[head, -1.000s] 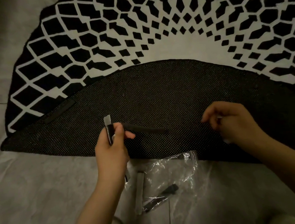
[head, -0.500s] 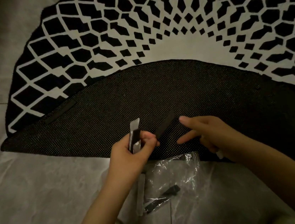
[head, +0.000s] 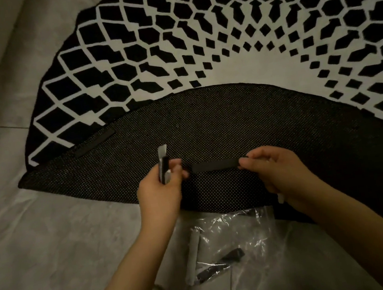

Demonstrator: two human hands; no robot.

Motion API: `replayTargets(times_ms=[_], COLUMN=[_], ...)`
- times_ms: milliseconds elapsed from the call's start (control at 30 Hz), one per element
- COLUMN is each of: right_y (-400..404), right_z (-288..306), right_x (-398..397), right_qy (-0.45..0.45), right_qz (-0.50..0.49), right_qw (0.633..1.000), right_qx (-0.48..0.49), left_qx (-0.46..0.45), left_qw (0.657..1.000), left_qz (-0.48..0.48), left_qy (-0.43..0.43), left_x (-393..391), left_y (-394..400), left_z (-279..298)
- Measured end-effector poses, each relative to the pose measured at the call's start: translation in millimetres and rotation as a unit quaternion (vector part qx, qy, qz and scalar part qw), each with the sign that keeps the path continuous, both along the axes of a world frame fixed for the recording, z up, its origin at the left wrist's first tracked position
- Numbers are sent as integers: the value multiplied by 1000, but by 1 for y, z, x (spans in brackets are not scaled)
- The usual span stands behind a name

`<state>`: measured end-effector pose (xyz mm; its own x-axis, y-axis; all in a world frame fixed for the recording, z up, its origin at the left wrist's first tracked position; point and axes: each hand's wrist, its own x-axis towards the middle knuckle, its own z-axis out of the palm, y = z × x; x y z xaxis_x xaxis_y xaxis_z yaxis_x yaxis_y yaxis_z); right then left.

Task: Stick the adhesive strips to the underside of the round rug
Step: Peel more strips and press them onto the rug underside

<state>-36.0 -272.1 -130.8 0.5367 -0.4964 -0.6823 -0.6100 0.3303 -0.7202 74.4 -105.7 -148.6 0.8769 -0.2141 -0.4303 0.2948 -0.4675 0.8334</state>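
You are looking down at a round rug (head: 232,31) on a pale floor (head: 52,234), its near edge folded away from you so the dark dotted underside (head: 242,119) faces up. Every place below is given relative to that folded flap. Your two hands hover over its near half, holding one black strip (head: 214,165) stretched between them. The strip's long axis runs left to right, roughly level and parallel to the flap's near edge. Your right hand (head: 278,170) pinches the strip's right end between thumb and fingertips. Your left hand (head: 162,189) is closed around what looks like a small bundle of further strips or peeled backing (head: 163,165), standing upright; its fingertips meet the strip's left end. Whether the strip already touches the flap cannot be told; it seems to float just above. The coming move is likely straight down, both hands equally near. One strip (head: 95,142) is already stuck near the flap's far left edge, slanting. Below the flap's near edge lies a clear plastic bag (head: 241,242) with spare strips (head: 221,264).
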Motion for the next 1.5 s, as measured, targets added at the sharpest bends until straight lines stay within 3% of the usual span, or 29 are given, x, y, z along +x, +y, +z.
replayTargets(times_ms=[67,167,300,533,567,633,700,767,867,967,1167,1500], right_y=[-3,-9,-16,-27,-28,-31,-35,-38,-41,-41,-44,-44], right_z=[0,0,-9,-37,-40,-45,-51,-55,-64,-69,-75,-83], right_x=[18,51,94,147,152,161,170,178,189,193,195,192], right_qy=[8,6,-8,-7,-6,-5,-1,0,3,8,27,22], right_qz=[-21,-18,-15,-11,-12,-17,-11,-3,-9,5,17,-5], right_qw=[999,998,996,994,994,993,992,990,989,987,986,982], right_qx=[-24,-63,-93,-108,-110,-116,-129,-138,-146,-158,-165,-185], left_qx=[24,94,121,166,197,308,365,373,394,418,428,409], left_qw=[998,993,977,942,923,833,751,721,691,686,708,726], left_qz=[51,-27,-124,-192,-223,-333,-394,-409,-476,-481,-496,-479], left_qy=[-6,-61,-124,-218,-246,-316,-385,-416,-375,-351,-262,-275], left_x=[12,18,35,85,90,96,105,110,117,124,125,118], left_y=[-1,0,0,-14,-19,-28,-33,-39,-49,-54,-48,-48], left_z=[-7,-13,-25,-29,-25,-21,-22,-25,-31,-37,-45,-48])
